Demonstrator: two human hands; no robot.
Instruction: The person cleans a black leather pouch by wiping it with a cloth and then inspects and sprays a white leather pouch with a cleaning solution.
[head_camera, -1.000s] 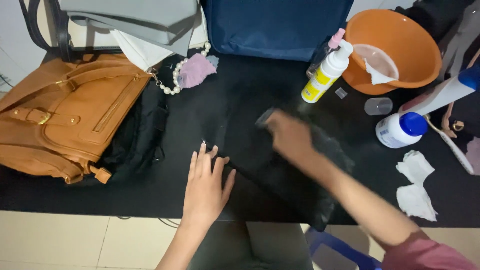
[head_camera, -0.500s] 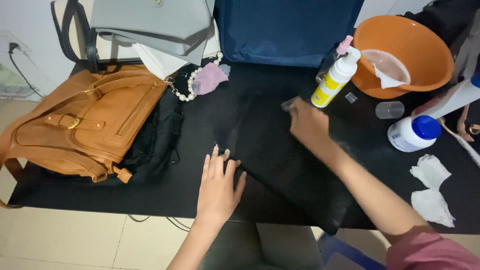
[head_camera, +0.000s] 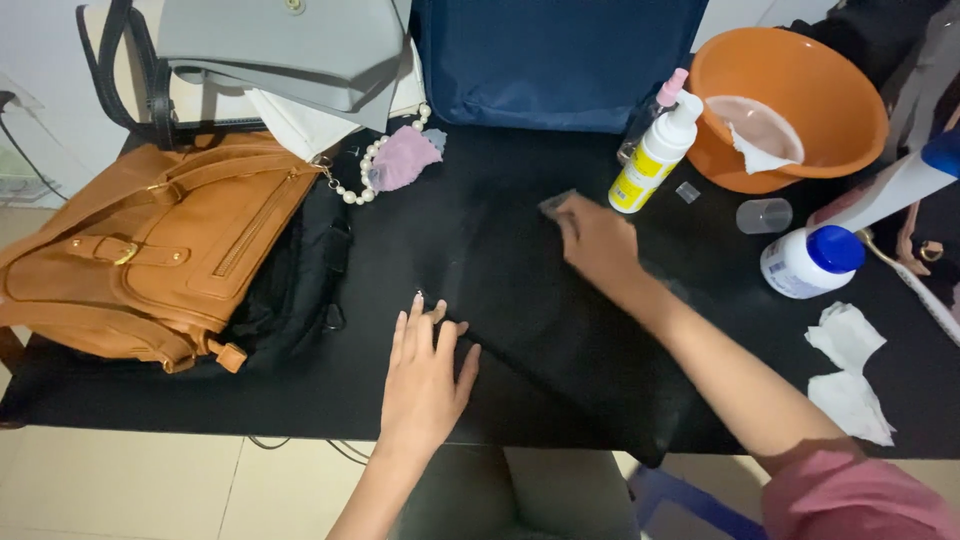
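Observation:
A flat black bag (head_camera: 560, 330) lies on the black table (head_camera: 120, 400) in front of me. My left hand (head_camera: 425, 375) rests flat on its near left corner, fingers spread. My right hand (head_camera: 598, 240) presses a small grey cloth (head_camera: 555, 203) onto the bag's far part, fingers curled over it. A white spray bottle with a yellow label (head_camera: 655, 155) stands just beyond my right hand.
A tan leather satchel (head_camera: 150, 250) lies at left over a black bag (head_camera: 295, 290). A grey bag (head_camera: 280, 45), blue bag (head_camera: 555, 55), pearl string (head_camera: 375, 165) and pink pouch (head_camera: 403, 158) sit behind. At right: orange basin (head_camera: 790, 100), blue-capped white bottle (head_camera: 805, 262), clear cup (head_camera: 763, 214), white tissues (head_camera: 850, 370).
My right hand with the cloth has slid away from me and toward the spray bottle across the black bag. My left hand stays pressed on the bag's near corner.

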